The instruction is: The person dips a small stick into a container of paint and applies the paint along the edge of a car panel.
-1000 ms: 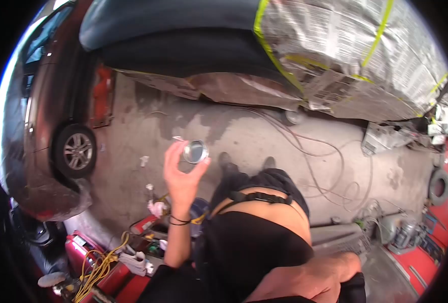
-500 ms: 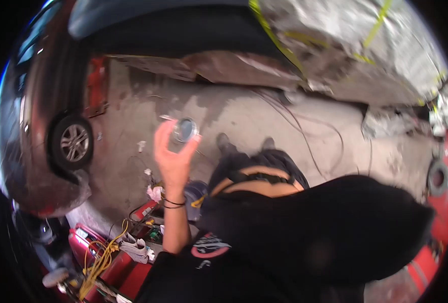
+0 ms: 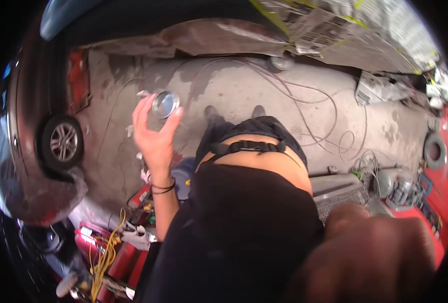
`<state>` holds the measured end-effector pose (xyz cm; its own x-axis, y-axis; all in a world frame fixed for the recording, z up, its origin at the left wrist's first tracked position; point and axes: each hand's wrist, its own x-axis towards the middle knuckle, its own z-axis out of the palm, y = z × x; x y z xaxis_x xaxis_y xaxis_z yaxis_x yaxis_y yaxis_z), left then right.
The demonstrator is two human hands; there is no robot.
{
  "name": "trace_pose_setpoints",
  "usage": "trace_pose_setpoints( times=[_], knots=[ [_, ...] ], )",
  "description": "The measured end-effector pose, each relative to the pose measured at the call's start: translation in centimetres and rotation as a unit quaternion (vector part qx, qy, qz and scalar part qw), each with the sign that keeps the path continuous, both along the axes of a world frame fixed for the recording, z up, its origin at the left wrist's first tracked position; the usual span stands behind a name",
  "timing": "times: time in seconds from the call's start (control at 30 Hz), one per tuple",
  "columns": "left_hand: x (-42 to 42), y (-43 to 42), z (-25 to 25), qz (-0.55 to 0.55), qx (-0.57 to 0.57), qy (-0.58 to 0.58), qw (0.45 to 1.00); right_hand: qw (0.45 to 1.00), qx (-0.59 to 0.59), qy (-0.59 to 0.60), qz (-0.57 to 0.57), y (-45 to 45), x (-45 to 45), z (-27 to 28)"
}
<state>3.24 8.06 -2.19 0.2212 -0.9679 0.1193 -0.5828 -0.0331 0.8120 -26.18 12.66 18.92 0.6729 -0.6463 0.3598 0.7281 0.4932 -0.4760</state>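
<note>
My left hand (image 3: 153, 134) holds a small round metal tin (image 3: 165, 104) between thumb and fingers, over the concrete floor to the left of my legs. The tin's round face shows a grey-blue surface inside a shiny rim. Dark bands circle the wrist. Close to the camera at the lower right is my right hand (image 3: 370, 255), large and blurred by motion; its fingers cannot be made out, nor whether anything is in them. It is in front of my black shirt's right side.
A dark car with a wheel (image 3: 62, 142) stands at the left. A vehicle panel covered in masking paper (image 3: 335, 35) spans the top. Hoses (image 3: 330, 108) lie on the floor. Yellow cord (image 3: 103, 260) and red boxes are at lower left, a tire (image 3: 434, 150) at right.
My left hand and the tin have shifted up and left in view. My right hand, out of sight half a second ago, has come up close to the camera. The view has tilted downward.
</note>
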Motion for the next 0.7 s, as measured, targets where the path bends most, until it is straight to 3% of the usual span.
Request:
trace_pose_setpoints(
  times=[0.27,0.33,0.4,0.47,0.57,0.67,0.7],
  knots=[
    [-0.7,-1.2,-1.5,-0.016,0.017,0.031,0.999,0.959,0.079,-0.273,-0.013,-2.4,7.9,-0.9],
    [-1.0,-1.9,-1.4,-0.014,0.015,0.039,0.999,0.953,0.089,-0.286,0.04,-3.3,7.9,-0.6],
    [0.3,-1.7,-0.9,-0.032,0.006,0.007,0.999,0.944,0.136,-0.2,0.226,-3.7,6.4,0.6],
    [0.5,-1.7,-1.2,-0.031,-0.001,0.01,0.999,0.953,0.081,-0.165,0.239,-3.9,5.2,-0.1],
    [0.0,-2.3,-0.5,-0.019,0.004,0.008,1.0,0.981,-0.069,-0.117,0.142,-2.9,5.8,-4.1],
    [-0.9,-3.5,0.3,-0.035,-0.004,0.007,0.999,0.992,-0.068,0.095,0.045,-4.1,-2.1,-5.3],
    [-0.6,-3.6,0.9,-0.035,-0.006,0.0,0.999,0.987,-0.015,0.16,-0.004,-3.6,-5.1,-6.6]
  ],
)
